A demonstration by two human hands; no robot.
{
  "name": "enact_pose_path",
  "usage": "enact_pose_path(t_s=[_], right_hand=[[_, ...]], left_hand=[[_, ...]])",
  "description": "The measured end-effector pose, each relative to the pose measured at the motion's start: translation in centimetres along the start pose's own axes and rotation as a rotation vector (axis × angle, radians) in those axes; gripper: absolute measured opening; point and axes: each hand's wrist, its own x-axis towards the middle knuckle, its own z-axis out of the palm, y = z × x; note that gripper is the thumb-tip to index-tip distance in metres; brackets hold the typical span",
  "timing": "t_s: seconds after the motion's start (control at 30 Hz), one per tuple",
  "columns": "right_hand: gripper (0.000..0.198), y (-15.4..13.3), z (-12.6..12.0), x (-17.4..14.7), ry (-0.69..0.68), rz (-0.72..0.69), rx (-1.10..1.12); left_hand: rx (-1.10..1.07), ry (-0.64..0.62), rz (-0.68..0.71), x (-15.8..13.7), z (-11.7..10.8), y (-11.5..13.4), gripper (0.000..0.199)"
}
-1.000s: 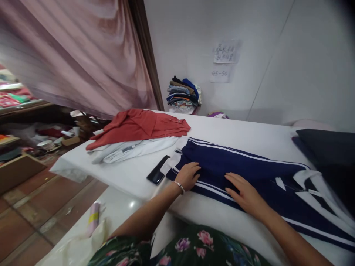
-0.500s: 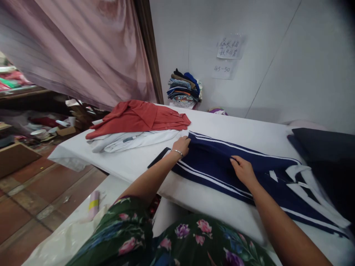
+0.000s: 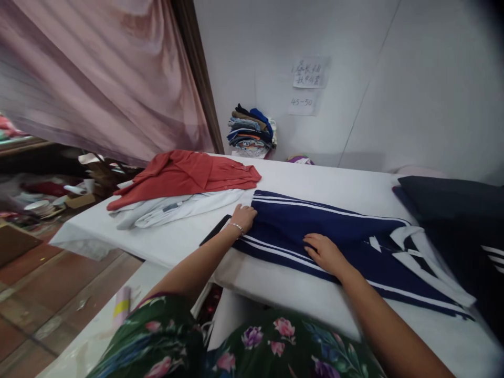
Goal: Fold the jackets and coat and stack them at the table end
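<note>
A navy polo shirt (image 3: pixel 283 220) with white side stripes lies lengthwise on the white-covered table, its white collar (image 3: pixel 415 247) at the right end. At the shirt's left edge, my left hand (image 3: pixel 244 218) has its fingers curled over the hem; the fingertips are partly hidden. My right hand (image 3: pixel 325 253) rests open on the middle of the shirt, fingers stretched and slightly apart. A dark flat piece (image 3: pixel 216 229) shows just beyond my left wrist.
Left of the shirt, a red garment (image 3: pixel 189 176) lies over white clothing (image 3: pixel 185 207). Dark folded clothes (image 3: pixel 444 205) are piled at the right. A stack of folded clothes (image 3: pixel 252 128) stands by the wall, under paper signs (image 3: pixel 309 73). A pink curtain (image 3: pixel 129 79) hangs at left.
My right hand has loosened from a pinch on the fabric to lying open, a little further left. My left hand has slid slightly towards me along the hem. The view has turned slightly right.
</note>
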Motion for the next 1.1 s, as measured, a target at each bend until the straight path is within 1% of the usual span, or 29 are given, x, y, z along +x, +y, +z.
enact_pose_path(t_s=[0.07, 0.17, 0.27, 0.33, 0.37, 0.43, 0.57, 0.63, 0.77, 0.83, 0.9, 0.97, 1.03, 1.1], right_hand=[[0.031, -0.4, -0.1, -0.1, -0.026, -0.015, -0.032], [0.034, -1.1, -0.1, -0.2, -0.017, 0.006, -0.057], [0.036, -1.3, 0.0, -0.3, 0.008, 0.022, -0.048], [0.038, -1.3, 0.1, -0.3, 0.018, 0.021, -0.040], [0.038, -1.3, 0.2, -0.3, 0.022, 0.022, -0.043], [0.039, -1.2, 0.3, -0.3, 0.031, 0.018, -0.057], [0.039, -1.0, 0.8, -0.4, 0.071, -0.009, -0.084], [0.036, -0.9, 1.1, -0.4, 0.108, -0.027, -0.083], [0.028, -0.7, 1.3, -0.3, 0.192, -0.061, -0.030], [0.026, -0.7, 1.2, -0.2, 0.232, -0.068, -0.010], [0.025, -0.6, 1.2, -0.2, 0.285, -0.066, -0.009], [0.025, -0.4, 1.1, -0.2, 0.342, -0.060, -0.012], [0.025, -0.2, 1.0, -0.2, 0.380, -0.048, -0.013], [0.026, 0.1, 0.9, -0.2, 0.393, -0.023, -0.021]], left_hand=[[-0.002, -0.053, -0.036, -0.5, 0.7, 0.1, 0.025], [-0.059, -0.086, -0.084, -0.3, 1.0, 0.1, 0.031], [-0.218, -0.142, -0.158, 0.8, 0.3, 0.1, 0.042], [-0.305, -0.132, -0.187, 1.9, -0.3, 0.2, 0.044], [-0.312, -0.109, -0.186, 2.4, -0.5, 0.3, 0.043], [-0.245, -0.074, -0.188, 3.3, -0.7, 0.5, 0.040], [-0.077, -0.150, -0.254, 4.7, 0.1, 0.1, 0.046], [-0.075, -0.152, -0.321, 5.2, 0.7, -0.6, 0.049], [-0.123, -0.139, -0.509, 6.2, 1.5, -2.0, 0.063], [-0.115, -0.153, -0.555, 6.7, 1.5, -2.4, 0.066], [-0.074, -0.166, -0.563, 7.0, 1.3, -2.6, 0.065], [-0.011, -0.150, -0.537, 7.1, 0.8, -2.7, 0.057], [0.008, -0.103, -0.477, 7.2, 0.0, -2.8, 0.045], [-0.075, -0.023, -0.425, 7.8, -0.8, -3.2, 0.035]])
